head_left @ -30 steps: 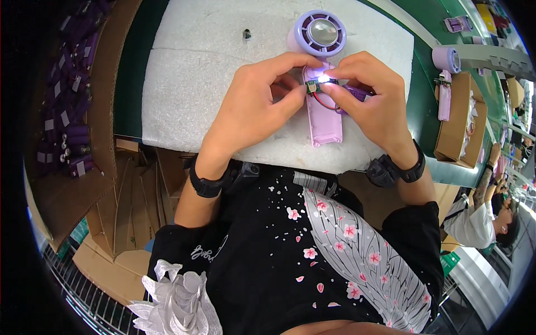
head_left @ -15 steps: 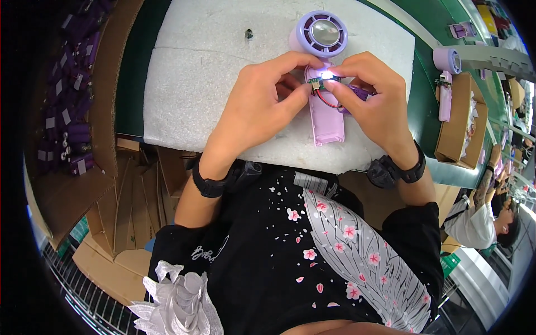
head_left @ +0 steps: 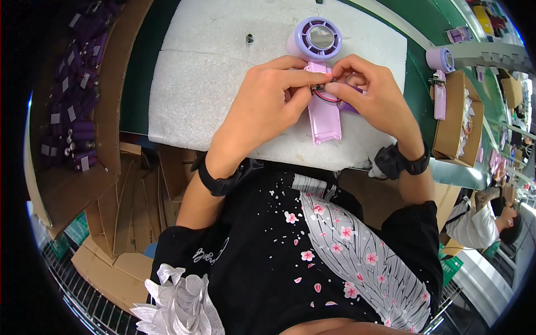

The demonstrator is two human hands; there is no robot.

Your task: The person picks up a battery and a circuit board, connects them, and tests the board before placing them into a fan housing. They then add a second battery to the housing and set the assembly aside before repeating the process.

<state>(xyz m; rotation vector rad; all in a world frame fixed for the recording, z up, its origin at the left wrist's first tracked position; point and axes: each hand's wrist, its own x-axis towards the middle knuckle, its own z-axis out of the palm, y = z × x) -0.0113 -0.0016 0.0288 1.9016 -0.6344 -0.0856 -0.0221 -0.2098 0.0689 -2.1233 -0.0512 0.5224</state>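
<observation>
A lilac handheld fan lies on the white foam sheet, its round head (head_left: 320,38) at the far end and its open handle shell (head_left: 325,124) toward me. My left hand (head_left: 271,97) reaches in from the left, index finger stretched across the top of the handle, thumb bent beneath. Between its fingertips and those of my right hand (head_left: 374,95) sits a small circuit board (head_left: 317,87), mostly covered by fingers. My right thumb and index finger pinch at its right end. Red and black wires (head_left: 328,99) run from there to a purple battery (head_left: 347,106) under my right hand.
The white foam sheet (head_left: 195,95) covers the green table. At left stands a cardboard box (head_left: 131,72) full of purple batteries (head_left: 72,111). On the right are another fan (head_left: 440,60) and a carton (head_left: 455,120) with white contents. A co-worker (head_left: 483,220) sits further right.
The bright light on the circuit board no longer shows. My left index finger has come over the board, and my right fingers have curled closer. The fan appears slightly shifted left.
</observation>
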